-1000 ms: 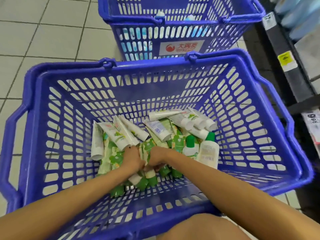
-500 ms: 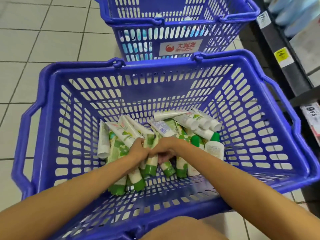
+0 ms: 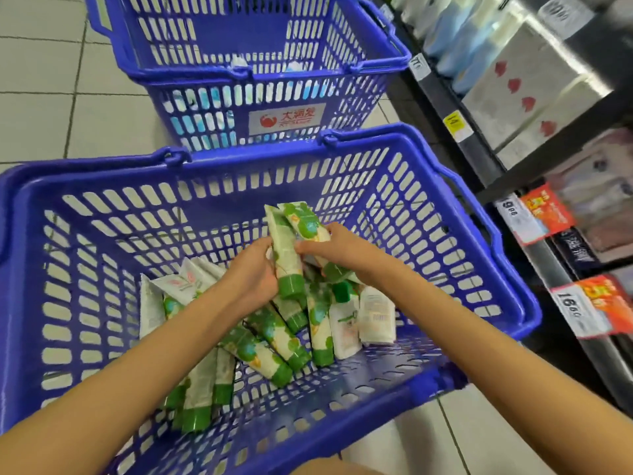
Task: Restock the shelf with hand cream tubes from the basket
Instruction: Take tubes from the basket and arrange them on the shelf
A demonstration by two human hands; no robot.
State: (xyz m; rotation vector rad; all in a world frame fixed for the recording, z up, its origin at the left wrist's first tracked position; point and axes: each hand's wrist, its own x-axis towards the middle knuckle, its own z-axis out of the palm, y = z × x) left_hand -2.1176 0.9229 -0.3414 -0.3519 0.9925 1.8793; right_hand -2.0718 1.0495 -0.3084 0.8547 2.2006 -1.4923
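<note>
In the blue basket (image 3: 85, 173) in front of us, loose tubes (image 3: 270, 334) with green caps lie heaped on its floor, and two small white bottles (image 3: 344, 323) lean just right of the heap. Above that heap, inside the basket, we hold a bundle of hand cream tubes (image 3: 287, 234) caps down. Our left hand (image 3: 255, 272) wraps it from one side and our right hand (image 3: 337, 246) curls round it from the other. Beyond the basket's far rim stands a second basket (image 3: 342, 97). To the basket's right runs the shelf (image 3: 435, 94), its edge carrying price tags (image 3: 457, 125).
</note>
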